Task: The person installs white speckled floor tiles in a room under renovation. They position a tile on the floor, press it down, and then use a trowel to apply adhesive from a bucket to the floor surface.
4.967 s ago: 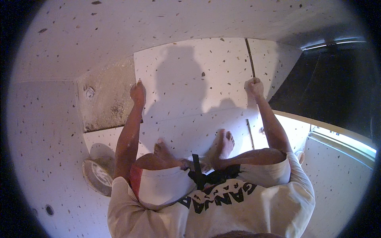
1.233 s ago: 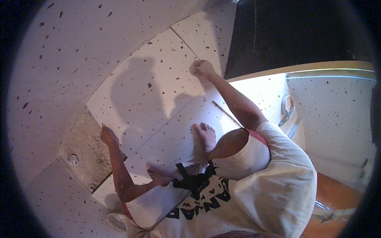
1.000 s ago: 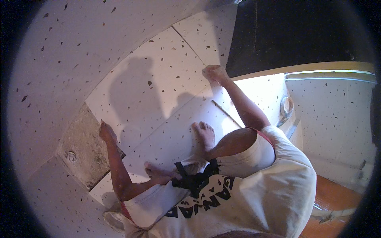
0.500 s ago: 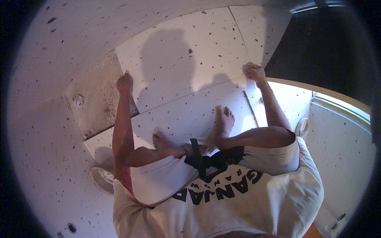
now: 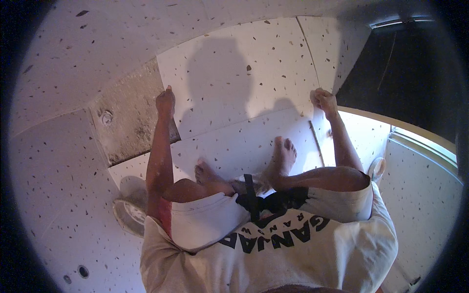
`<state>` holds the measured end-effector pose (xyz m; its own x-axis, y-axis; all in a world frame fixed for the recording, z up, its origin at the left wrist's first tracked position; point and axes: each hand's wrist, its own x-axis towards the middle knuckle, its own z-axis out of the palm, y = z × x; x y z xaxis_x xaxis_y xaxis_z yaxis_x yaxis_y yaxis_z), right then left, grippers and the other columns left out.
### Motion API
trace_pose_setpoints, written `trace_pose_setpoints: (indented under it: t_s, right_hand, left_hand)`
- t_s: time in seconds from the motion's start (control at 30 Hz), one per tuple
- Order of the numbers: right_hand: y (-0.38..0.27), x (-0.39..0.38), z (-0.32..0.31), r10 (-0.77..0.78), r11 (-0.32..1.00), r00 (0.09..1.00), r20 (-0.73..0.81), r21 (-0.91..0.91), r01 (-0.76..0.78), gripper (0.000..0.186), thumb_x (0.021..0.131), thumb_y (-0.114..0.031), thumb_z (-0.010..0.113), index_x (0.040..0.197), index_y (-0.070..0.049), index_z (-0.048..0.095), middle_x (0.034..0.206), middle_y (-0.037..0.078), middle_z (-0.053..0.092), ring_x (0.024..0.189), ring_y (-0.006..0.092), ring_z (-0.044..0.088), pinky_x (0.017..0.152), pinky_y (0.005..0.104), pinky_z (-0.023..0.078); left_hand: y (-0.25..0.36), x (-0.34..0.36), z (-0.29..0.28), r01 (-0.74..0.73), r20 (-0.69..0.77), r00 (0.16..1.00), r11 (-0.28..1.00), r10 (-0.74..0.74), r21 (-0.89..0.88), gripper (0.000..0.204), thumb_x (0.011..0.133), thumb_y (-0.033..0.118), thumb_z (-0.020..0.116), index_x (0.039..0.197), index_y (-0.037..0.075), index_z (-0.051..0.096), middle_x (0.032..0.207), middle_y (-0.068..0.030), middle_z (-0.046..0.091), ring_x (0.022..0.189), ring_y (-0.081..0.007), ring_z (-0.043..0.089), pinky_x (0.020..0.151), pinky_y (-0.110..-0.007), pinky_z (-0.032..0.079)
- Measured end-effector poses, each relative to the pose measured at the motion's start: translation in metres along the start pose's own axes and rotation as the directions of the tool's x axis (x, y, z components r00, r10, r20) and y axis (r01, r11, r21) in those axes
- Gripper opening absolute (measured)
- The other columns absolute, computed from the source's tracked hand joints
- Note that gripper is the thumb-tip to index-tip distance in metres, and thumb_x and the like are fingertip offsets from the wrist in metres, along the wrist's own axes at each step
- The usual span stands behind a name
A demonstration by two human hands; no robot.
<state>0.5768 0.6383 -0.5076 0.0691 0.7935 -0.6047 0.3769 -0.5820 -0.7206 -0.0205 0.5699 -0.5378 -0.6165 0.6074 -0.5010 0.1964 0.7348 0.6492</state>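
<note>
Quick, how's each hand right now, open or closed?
Left hand: closed, at the left edge of the speckled tile; grip on it unclear.
Right hand: closed, at that tile's right edge; grip unclear.

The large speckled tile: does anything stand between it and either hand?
Nothing visible does. The left hand is at the left edge of the speckled tile, the right hand at its right edge.
</note>
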Motion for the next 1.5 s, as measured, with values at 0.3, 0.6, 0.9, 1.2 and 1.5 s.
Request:
trace_pose_setpoints:
  t_s: [0.3,0.6,0.9,1.2,1.5]
  right_hand:
    - [-0.02,-0.012,0.013,-0.002,1.0,1.0,-0.019,0.019,0.002,0.012,0.082,-0.019,0.055,0.083,-0.009,0.062,0.065,-0.003,0.052,0.056,0.006,0.045,0.049,0.0216,0.036]
    - [-0.023,-0.024,0.018,0.06,0.998,0.997,0.055,-0.011,-0.059,0.021,0.084,-0.024,0.06,0.097,-0.008,0.065,0.078,-0.001,0.058,0.066,0.0061,0.053,0.057,0.0209,0.042]
    - [-0.021,-0.031,0.016,0.163,0.986,0.986,-0.021,-0.035,-0.164,0.036,0.085,-0.026,0.061,0.116,-0.007,0.059,0.095,0.005,0.063,0.082,0.0138,0.06,0.071,0.029,0.048]
    - [-0.009,-0.031,0.016,0.177,0.98,0.981,-0.08,-0.077,-0.183,0.034,0.084,-0.025,0.061,0.114,-0.008,0.06,0.097,0.004,0.064,0.085,0.014,0.061,0.073,0.0299,0.048]
    - [-0.005,-0.037,0.025,0.018,0.999,1.0,-0.004,0.05,-0.018,0.018,0.077,-0.024,0.067,0.085,-0.008,0.065,0.074,-0.002,0.06,0.061,0.0071,0.052,0.05,0.0215,0.041]
  left_hand:
    - [-0.023,0.016,-0.006,0.04,-0.015,0.999,0.997,-0.039,0.062,0.037,0.086,0.035,0.059,0.082,-0.002,0.064,0.068,-0.0083,0.062,0.061,-0.0212,0.055,0.059,-0.036,0.044]
    - [-0.023,0.006,-0.007,0.066,0.048,0.997,0.967,-0.056,-0.244,0.023,0.085,0.025,0.062,0.081,0.003,0.064,0.065,-0.0013,0.058,0.057,-0.0103,0.048,0.052,-0.029,0.039]
    - [-0.014,-0.001,0.004,0.027,-0.038,0.998,0.949,-0.041,-0.315,0.029,0.085,0.026,0.061,0.091,-0.001,0.066,0.074,-0.0054,0.062,0.066,-0.0137,0.054,0.063,-0.03,0.044]
    - [-0.007,-0.001,0.006,0.037,-0.042,0.998,0.994,-0.042,-0.099,0.031,0.085,0.029,0.061,0.093,-0.001,0.065,0.076,-0.0092,0.065,0.068,-0.0168,0.058,0.065,-0.033,0.045]
    - [-0.013,-0.002,0.0,-0.12,-0.027,0.992,0.989,0.123,0.086,0.05,0.088,0.042,0.05,0.095,-0.005,0.064,0.081,-0.0184,0.066,0.073,-0.0255,0.061,0.067,-0.041,0.046]
